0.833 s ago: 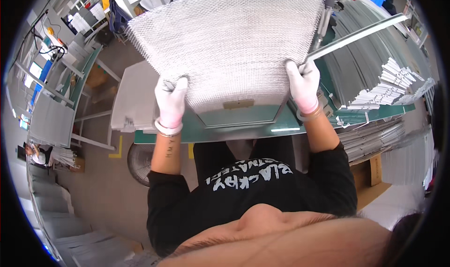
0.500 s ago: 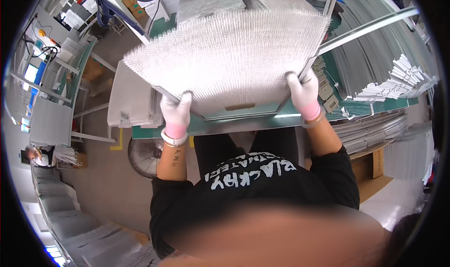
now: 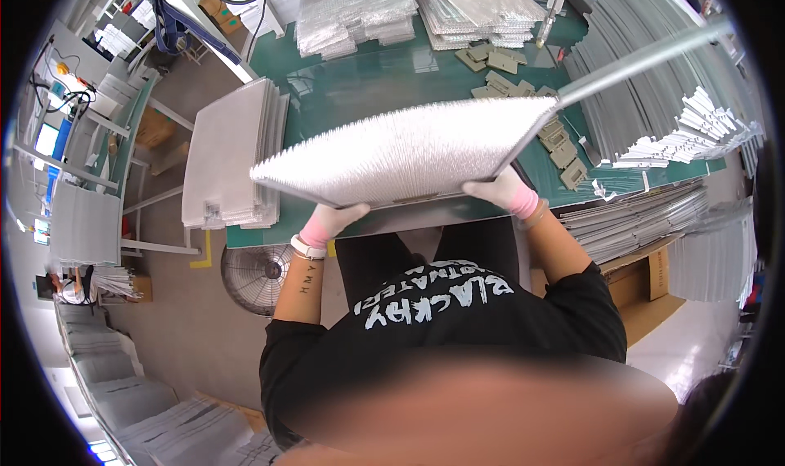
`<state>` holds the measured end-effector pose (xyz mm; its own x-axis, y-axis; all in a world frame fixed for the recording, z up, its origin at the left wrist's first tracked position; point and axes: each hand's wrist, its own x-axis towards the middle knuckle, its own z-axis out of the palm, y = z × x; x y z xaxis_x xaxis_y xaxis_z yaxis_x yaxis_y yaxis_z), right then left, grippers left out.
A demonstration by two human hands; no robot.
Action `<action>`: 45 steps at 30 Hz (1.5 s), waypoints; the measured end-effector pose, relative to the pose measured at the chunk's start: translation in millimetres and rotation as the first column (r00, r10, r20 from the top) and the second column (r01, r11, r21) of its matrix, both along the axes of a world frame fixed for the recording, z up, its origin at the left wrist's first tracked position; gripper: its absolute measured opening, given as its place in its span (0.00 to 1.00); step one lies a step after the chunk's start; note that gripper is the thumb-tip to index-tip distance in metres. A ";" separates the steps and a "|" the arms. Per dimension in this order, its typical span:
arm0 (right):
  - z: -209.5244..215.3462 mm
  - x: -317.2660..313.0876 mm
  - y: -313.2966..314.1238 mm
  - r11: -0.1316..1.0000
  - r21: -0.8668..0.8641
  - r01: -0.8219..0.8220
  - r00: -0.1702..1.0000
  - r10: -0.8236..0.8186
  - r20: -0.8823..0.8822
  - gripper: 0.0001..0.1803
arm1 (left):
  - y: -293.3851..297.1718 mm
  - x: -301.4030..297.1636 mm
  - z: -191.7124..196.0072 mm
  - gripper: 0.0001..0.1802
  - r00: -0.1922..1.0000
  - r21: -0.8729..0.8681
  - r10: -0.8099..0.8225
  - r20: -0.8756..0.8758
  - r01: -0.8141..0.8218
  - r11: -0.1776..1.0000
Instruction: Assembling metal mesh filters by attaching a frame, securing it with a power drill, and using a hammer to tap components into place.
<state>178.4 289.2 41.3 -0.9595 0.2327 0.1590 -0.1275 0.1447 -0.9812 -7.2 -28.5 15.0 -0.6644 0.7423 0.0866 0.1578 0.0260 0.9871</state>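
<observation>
**Ribbed metal panel held level over the green worktop**

The green worktop [image 3: 360, 82] spans the upper half of the view, smooth and matte. No bins or trays show on it; the stock lies in loose piles. Grey strip stock [image 3: 646, 90] is fanned out over its right end, with white-tipped bundles near the edge. Stacks of silvery mesh sheets [image 3: 352, 12] sit at the far side. A pile of flat grey panels [image 3: 229, 155] rests at the left end, part overhanging the edge. Small tan rectangular pieces [image 3: 499, 61] lie scattered near the middle.

The silvery ribbed panel [image 3: 409, 151] hangs above the near edge of the worktop, tilted almost flat, its surface finely corrugated and shiny, its frame thin and grey. A long metal bar [image 3: 646, 57] runs out from its far right corner.

Both hands wear white gloves with pink cuffs. The left hand [image 3: 331, 221] grips the panel's near edge from below, fingers [image 3: 352, 212] curled under the frame. The right hand [image 3: 503, 192] clasps the same near edge further right, fingers tucked beneath the panel.

On the floor at lower left stands a round fan [image 3: 249, 278].
</observation>
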 end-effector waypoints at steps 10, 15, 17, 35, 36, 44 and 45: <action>-6.2 0.2 15.9 0.879 0.238 -0.414 0.906 0.424 0.011 0.18 | -3.0 -7.4 13.5 0.33 0.818 -0.129 -0.551 -0.166 0.536 0.834; 38.7 11.5 18.4 0.955 0.147 -0.258 0.963 0.266 -0.041 0.36 | -7.3 2.3 83.8 0.47 0.889 -0.157 -0.458 -0.016 0.450 0.879; 79.1 15.1 11.6 0.982 -0.097 -0.163 0.948 0.129 -0.292 0.35 | -12.7 11.0 117.3 0.48 0.934 0.274 -0.357 -0.006 0.345 0.898; 110.8 50.0 -17.7 0.992 0.098 -0.074 0.689 0.122 -0.714 0.14 | 37.1 5.4 124.9 0.25 0.369 0.521 -0.721 -0.586 0.854 0.014; 110.8 61.2 -17.5 0.976 0.172 -0.136 0.677 0.218 -0.703 0.14 | 33.9 7.2 112.8 0.27 0.253 0.416 -0.773 -0.582 0.909 -0.016; 91.7 106.8 -25.6 0.908 0.394 -0.144 0.714 0.371 -0.594 0.08 | 45.8 12.0 37.9 0.41 0.537 -0.474 -0.824 -0.183 0.686 0.552; 90.8 106.1 -25.8 0.909 0.391 -0.143 0.716 0.368 -0.593 0.08 | 49.4 10.7 37.3 0.41 0.504 -0.533 -0.838 -0.209 0.660 0.529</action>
<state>284.5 263.5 132.1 -0.6115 -0.1728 0.7722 -0.7826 0.2762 -0.5579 3.5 20.9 52.4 0.2036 0.9612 -0.1860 0.6472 0.0104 0.7622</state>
